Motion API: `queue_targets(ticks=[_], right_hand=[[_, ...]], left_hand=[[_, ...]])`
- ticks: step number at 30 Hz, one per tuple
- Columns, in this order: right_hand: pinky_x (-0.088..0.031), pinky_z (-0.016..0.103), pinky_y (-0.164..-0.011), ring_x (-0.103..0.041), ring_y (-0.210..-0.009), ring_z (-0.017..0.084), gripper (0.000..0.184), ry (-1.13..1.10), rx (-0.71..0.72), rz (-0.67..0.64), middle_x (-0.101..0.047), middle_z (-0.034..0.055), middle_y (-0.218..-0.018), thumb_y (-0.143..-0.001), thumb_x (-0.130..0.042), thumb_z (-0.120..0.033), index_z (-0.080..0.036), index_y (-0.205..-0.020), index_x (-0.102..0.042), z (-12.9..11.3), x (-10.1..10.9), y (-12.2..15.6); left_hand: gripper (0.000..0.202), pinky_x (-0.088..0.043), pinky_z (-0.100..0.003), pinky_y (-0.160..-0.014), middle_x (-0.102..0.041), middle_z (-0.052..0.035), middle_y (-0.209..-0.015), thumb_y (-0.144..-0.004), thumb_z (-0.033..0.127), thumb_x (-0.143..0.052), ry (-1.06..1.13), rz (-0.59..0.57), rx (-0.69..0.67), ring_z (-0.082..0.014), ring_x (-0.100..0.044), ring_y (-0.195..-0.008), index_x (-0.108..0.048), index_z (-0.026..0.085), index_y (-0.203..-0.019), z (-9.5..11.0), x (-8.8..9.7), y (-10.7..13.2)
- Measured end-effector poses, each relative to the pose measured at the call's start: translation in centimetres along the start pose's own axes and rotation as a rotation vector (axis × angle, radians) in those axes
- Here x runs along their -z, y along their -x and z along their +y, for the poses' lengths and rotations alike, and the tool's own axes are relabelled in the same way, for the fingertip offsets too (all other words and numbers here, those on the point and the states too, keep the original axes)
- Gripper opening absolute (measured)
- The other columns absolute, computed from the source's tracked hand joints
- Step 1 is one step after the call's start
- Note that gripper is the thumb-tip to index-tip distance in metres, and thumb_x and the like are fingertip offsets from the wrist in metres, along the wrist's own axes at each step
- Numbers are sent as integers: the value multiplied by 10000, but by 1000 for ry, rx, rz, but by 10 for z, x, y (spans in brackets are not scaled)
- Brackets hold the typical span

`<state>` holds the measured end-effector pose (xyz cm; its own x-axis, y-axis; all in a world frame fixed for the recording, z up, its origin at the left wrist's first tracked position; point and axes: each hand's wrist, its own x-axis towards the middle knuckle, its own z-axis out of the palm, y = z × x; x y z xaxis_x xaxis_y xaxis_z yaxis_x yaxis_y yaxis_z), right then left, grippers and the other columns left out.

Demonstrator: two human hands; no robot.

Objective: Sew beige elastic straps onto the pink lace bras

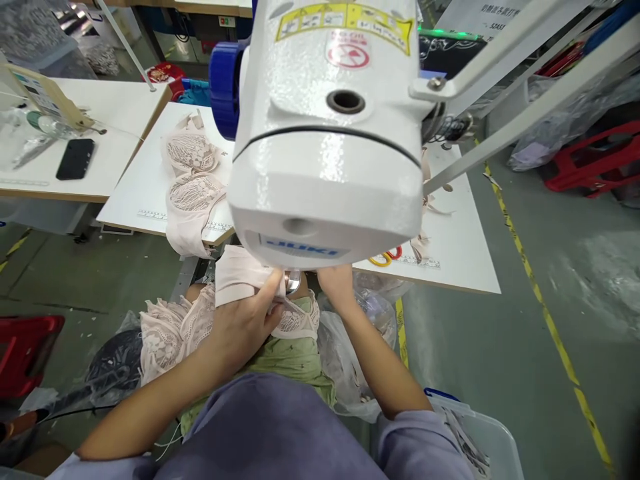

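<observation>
A white sewing machine (pixel 327 180) marked JUKI fills the upper middle of the view. Just below its head, my left hand (pixel 250 327) grips a pale pink bra (pixel 240 277), thumb on top of the folded band. One lace cup (pixel 295 323) of it hangs below my fingers over my lap. My right hand (pixel 337 283) reaches up under the right side of the machine head, which hides its fingers. A shiny metal part (pixel 293 281) of the machine shows between my hands. More lace bras (pixel 165 337) are heaped beside my left forearm.
Another bra (pixel 193 190) lies on the white table (pixel 140 180) at left, overhanging its edge. Scissors with yellow and red handles (pixel 383 258) rest right of the machine. A black phone (pixel 76 159) is on the neighbouring table. A clear plastic bin (pixel 493 433) stands at lower right.
</observation>
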<state>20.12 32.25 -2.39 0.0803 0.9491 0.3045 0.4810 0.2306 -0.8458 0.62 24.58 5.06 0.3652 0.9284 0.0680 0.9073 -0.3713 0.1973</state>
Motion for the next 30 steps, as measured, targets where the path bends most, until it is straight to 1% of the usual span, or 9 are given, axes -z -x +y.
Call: queue_targets(ticks=[4,9,13,17,20,24,26,28,30], right_hand=[[-528,367,-805,-601,-818,197,363,-139,-91,28,-660,97,-1050,-961,-529,-486,-195,-1158,-618,8,3,15],[-508,338,-725,-566,-738,178,382,-243,-179,-16,-669,69,-1009,-944,-569,-525,-215,-1156,-638,11,7,31],[-511,333,-743,-596,-770,187,389,-332,-241,-117,-658,44,-908,-945,-571,-560,-225,-1130,-637,6,9,42],[-533,341,-815,-633,-860,194,397,-456,-331,-191,-671,55,-994,-932,-589,-591,-238,-1109,-630,1,10,54],[-534,357,-905,-651,-955,207,401,-548,-329,-206,-673,63,-1046,-931,-586,-600,-238,-1101,-614,-8,10,66],[-539,342,-856,-645,-932,213,392,-484,-322,-254,-686,53,-996,-913,-623,-577,-221,-1074,-631,-30,12,91],[-542,329,-795,-641,-872,206,359,-434,-388,-212,-704,48,-953,-925,-613,-543,-208,-1044,-666,-39,14,103],[-540,314,-718,-636,-795,195,345,-420,-458,-82,-721,49,-918,-948,-576,-508,-192,-1022,-692,-45,18,111],[-529,298,-661,-631,-737,187,312,-418,-445,-102,-723,40,-868,-945,-570,-463,-185,-970,-711,-49,21,115]], left_hand=[[543,-534,-396,-843,-719,-125,-1178,-962,363,-572,-19,53,-82,-314,-675,-1019,-492,239,-1485,-1,-1,1],[557,-542,-379,-741,-734,-110,-1031,-966,402,-573,-10,88,-79,-307,-689,-920,-468,193,-1472,-7,-6,6],[658,-540,-461,-895,-696,-211,-1142,-984,456,-533,-62,210,-106,-366,-666,-1099,-368,82,-1499,-9,-12,11],[813,-521,-480,-984,-615,-286,-1313,-991,514,-508,-71,251,-109,-397,-584,-1275,-199,30,-1567,-12,-18,13],[874,-493,-474,-1050,-517,-296,-1448,-994,514,-510,-48,236,-101,-386,-528,-1351,-105,33,-1602,-8,-26,18],[949,-472,-474,-1092,-521,-271,-1467,-973,445,-574,12,255,-230,-392,-527,-1354,-17,28,-1619,10,-35,45],[958,-535,-462,-1022,-592,-257,-1396,-952,446,-599,110,166,-299,-392,-598,-1274,-48,44,-1623,20,-30,62],[855,-624,-382,-790,-735,-182,-1158,-959,388,-589,308,52,-316,-309,-739,-988,-125,103,-1618,24,-18,73],[695,-625,-350,-711,-767,-111,-1017,-962,270,-570,460,52,-345,-248,-748,-847,-251,164,-1570,23,-4,75]])
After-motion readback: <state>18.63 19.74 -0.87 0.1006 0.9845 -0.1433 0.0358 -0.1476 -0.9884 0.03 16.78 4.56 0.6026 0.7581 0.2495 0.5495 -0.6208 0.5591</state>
